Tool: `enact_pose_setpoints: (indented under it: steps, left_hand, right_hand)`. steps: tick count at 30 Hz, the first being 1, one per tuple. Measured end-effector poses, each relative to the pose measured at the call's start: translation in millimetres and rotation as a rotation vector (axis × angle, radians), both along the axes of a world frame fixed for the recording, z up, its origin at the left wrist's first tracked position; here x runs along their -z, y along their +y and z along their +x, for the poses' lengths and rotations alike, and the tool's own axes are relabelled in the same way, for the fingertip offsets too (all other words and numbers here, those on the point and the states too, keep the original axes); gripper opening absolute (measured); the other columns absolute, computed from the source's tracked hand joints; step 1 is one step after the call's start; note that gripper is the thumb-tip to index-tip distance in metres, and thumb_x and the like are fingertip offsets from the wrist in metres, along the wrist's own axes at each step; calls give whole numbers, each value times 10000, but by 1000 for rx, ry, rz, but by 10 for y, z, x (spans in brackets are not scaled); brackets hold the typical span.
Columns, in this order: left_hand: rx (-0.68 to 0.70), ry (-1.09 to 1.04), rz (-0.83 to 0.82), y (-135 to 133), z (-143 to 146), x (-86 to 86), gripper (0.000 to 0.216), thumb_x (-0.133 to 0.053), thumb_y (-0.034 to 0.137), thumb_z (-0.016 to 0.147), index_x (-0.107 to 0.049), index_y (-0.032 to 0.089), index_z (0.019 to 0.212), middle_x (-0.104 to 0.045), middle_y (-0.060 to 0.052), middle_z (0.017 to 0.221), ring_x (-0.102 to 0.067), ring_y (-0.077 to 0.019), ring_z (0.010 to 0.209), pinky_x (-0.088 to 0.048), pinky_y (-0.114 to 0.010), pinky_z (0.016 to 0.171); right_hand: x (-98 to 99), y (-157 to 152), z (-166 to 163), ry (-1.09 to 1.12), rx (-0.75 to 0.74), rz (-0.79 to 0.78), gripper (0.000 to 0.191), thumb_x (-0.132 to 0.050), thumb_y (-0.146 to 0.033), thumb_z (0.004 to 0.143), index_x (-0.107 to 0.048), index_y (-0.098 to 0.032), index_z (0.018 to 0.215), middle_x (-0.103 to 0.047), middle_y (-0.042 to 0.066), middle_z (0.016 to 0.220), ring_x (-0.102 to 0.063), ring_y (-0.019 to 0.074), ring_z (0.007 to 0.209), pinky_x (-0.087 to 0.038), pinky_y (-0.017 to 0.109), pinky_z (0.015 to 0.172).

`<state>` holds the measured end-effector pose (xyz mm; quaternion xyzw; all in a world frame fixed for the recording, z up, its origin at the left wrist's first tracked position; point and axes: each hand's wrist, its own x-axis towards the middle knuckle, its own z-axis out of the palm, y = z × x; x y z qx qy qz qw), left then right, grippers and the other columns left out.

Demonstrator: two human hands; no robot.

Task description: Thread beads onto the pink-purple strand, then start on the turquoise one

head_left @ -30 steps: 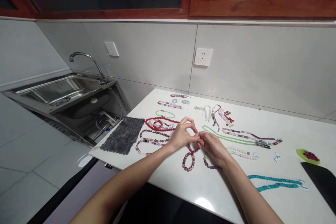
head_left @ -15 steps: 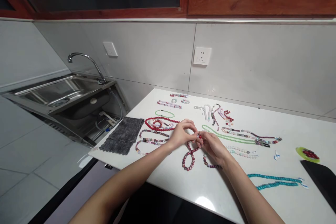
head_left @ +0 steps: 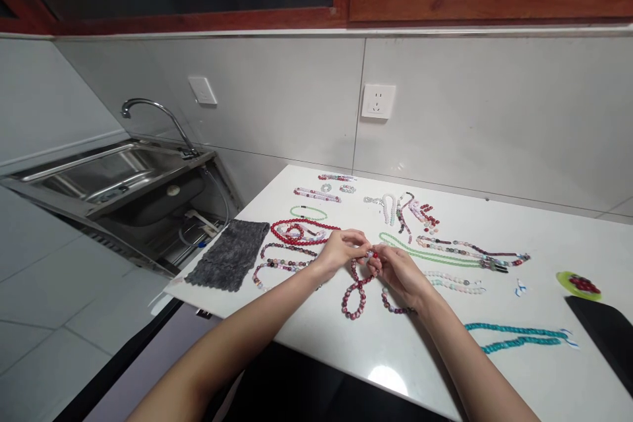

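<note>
My left hand (head_left: 342, 248) and my right hand (head_left: 396, 270) meet over the middle of the white counter. Both have thumb and fingers pinched on the top end of a dark red and pink bead string (head_left: 353, 302). A bright red bead shows between the fingertips. Below the hands the string crosses itself, and its lower loop hangs down or lies on the counter; I cannot tell which. Under my right wrist, partly hidden, is another dark bead strand (head_left: 390, 305). A red bead necklace (head_left: 281, 239) lies just left of my left hand.
Several bead strands, among them a green one (head_left: 435, 256) and a turquoise one (head_left: 519, 336), cover the white counter (head_left: 316, 330). A dark grey cloth (head_left: 227, 256) lies at its left end. A green dish (head_left: 578, 285) of red beads stands right, by a black object (head_left: 601, 330). A sink (head_left: 109, 165) is left.
The camera view has shifted slightly. My left fingers have closed in from a wider arch, nearer the right fingertips at the string's end. The string stays between both hands.
</note>
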<state>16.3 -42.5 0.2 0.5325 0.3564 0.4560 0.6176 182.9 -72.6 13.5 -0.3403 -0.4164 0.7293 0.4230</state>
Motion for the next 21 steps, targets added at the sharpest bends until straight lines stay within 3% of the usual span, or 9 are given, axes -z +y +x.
enact_pose_setpoints:
  steps: [15, 21]
  left_hand:
    - [11, 1, -16, 12, -9, 11, 352, -788, 402, 639, -657, 88, 730, -555, -40, 851, -545, -85, 638, -476, -228, 564]
    - [-49, 13, -16, 10, 12, 27, 355, -792, 405, 622, -661, 93, 728, -575, -67, 902, -561, -115, 700, -493, -226, 539]
  right_hand:
    - [41, 12, 3, 12, -18, 9, 208, -614, -333, 825, -577, -156, 720, -470, 2, 625, -469, 134, 641, -378, 311, 689]
    - [45, 20, 7, -11, -20, 22, 208, -618, -348, 816, -593, -156, 739, -474, 4, 623, -469, 142, 641, -382, 317, 691]
